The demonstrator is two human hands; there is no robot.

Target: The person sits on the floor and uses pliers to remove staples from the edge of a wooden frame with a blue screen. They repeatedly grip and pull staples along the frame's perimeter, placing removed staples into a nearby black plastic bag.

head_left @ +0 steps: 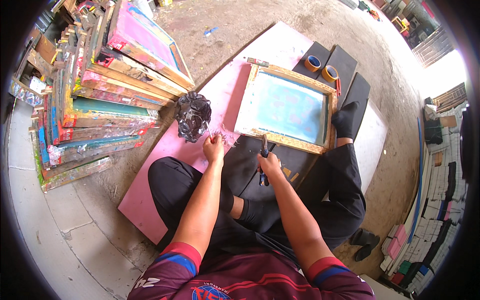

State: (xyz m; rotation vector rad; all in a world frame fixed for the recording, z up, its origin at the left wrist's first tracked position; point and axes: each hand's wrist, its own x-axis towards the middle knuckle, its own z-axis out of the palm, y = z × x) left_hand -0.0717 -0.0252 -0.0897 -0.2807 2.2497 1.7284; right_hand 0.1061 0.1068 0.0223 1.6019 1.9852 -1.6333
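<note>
Two bare hands reach over a flat pink sheet (145,210) on the floor, and the relation that counts is between the right hand (270,164) and the wooden frame (294,143): the frame lies just beyond that hand, away from the body, toward the sheet's far end and partly over dark boards (245,155). The right grip is curled closely around a pair of pliers (264,143), whose long axis points away from the person, with the metal head up at the frame's near rail; I cannot tell whether they touch. The right hand is nearer to this rail; the left hand (215,149) sits off the frame's near left corner. Its fingers are drawn in, but I cannot tell whether they hold anything. Thin, pale, ragged shreds (228,139) lie just beside it, and beyond it a crumpled black plastic bag (192,117), glossy and creased, rests by the sheet's left edge

The frame is a rectangle of rough, stained timber around taut mesh, pale blue with faint pinkish patches. Past its far right corner stand two round tape rolls (312,63), with a slim red tool (338,86) beside the nearer one. Left of the sheet leans a stack of paint-smeared frames (125,75), their wood splintery and crusted with colour
</note>
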